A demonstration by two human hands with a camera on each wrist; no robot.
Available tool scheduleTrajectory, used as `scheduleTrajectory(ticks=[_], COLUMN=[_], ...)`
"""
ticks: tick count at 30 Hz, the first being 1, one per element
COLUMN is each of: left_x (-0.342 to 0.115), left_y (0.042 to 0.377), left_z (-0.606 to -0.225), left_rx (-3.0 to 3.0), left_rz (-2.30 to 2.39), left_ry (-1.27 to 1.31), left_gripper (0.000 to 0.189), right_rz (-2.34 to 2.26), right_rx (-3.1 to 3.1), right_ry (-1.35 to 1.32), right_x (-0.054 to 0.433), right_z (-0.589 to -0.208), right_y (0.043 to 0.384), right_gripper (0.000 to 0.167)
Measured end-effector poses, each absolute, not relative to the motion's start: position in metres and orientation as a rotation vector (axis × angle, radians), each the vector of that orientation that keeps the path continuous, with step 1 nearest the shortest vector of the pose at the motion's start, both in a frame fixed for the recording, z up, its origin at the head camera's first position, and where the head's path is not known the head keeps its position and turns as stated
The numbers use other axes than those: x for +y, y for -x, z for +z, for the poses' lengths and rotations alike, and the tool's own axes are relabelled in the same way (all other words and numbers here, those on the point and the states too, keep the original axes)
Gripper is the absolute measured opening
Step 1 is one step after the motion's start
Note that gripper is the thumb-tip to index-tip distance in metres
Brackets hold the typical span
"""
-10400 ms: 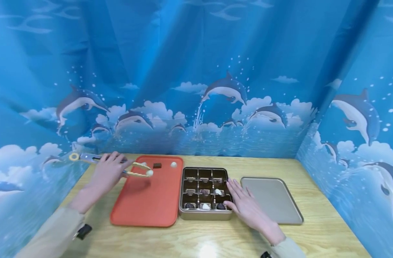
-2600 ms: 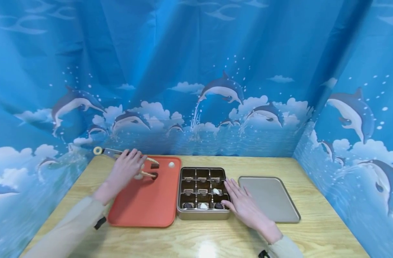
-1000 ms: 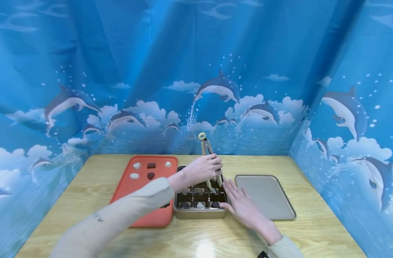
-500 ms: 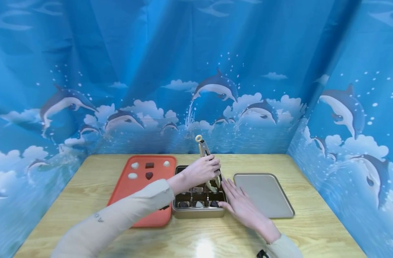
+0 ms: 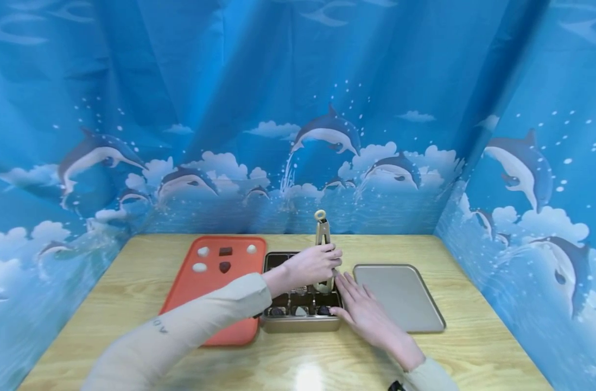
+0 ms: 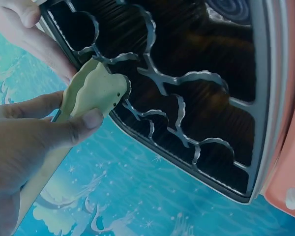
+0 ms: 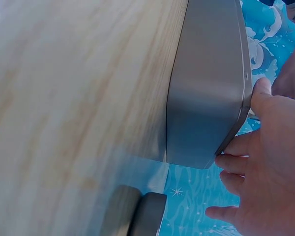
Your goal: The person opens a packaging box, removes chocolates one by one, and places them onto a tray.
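Note:
My left hand (image 5: pixel 314 264) grips a pair of tongs (image 5: pixel 322 232), which stand nearly upright over the right side of the metal box (image 5: pixel 302 325). In the left wrist view their cream tips (image 6: pixel 99 92) lie close together at the dividers; whatever is between them is hidden. My right hand (image 5: pixel 371 317) lies along the box's right edge with straight fingers, its thumb at the near corner. In the box's front row sit a dark chocolate (image 5: pixel 277 311), a white one (image 5: pixel 300 311) and another dark one (image 5: pixel 324 310).
Left of the box lies a red tray (image 5: pixel 239 332) with a dark heart (image 5: pixel 224 266), a dark rectangle (image 5: pixel 226 251) and white pieces, one of them oval (image 5: pixel 199 267). A flat metal lid (image 5: pixel 400 298) lies right of the box. A dolphin-print curtain (image 5: pixel 298 136) hangs behind.
My left hand has brought the tongs from the tray to the box, leaving a dark heart chocolate on the tray. Just now the tongs swung more upright. My right hand stays at the box.

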State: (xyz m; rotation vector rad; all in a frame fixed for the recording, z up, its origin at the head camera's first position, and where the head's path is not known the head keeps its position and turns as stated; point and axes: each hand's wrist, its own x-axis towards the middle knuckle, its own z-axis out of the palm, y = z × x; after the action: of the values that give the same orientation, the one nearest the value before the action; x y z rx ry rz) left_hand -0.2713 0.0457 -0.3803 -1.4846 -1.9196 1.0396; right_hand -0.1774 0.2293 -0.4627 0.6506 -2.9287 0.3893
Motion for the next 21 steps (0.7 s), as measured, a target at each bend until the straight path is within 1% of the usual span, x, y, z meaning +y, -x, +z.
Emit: scheduleTrajectory(ticks=[5, 10, 15, 21], left_x=[0.038, 0.023, 0.0, -0.031], left_y=[0.271, 0.273, 0.275, 0.277], left_z=[-0.38, -0.37, -0.363, -0.363], left_rx=[-1.938, -1.963, -1.977, -2.081], left_rz=[1.012, 0.912, 0.756, 0.542], left_ry=[1.455, 1.416, 1.368, 1.307], left_gripper=[0.03, 0.032, 0.038, 0.051], right_rz=[0.392, 0.398, 0.404, 0.399], right_rx=[-2.912, -2.907, -2.919, -2.93], right_ry=[-0.658, -0.661, -0.651, -0.635], right_x=[0.227, 0.225, 0.226, 0.229], right_z=[-0.464, -0.463, -0.461, -0.462], right_y=[0.177, 0.175, 0.175, 0.175], right_gripper=[0.074, 0.073, 0.075, 0.075])
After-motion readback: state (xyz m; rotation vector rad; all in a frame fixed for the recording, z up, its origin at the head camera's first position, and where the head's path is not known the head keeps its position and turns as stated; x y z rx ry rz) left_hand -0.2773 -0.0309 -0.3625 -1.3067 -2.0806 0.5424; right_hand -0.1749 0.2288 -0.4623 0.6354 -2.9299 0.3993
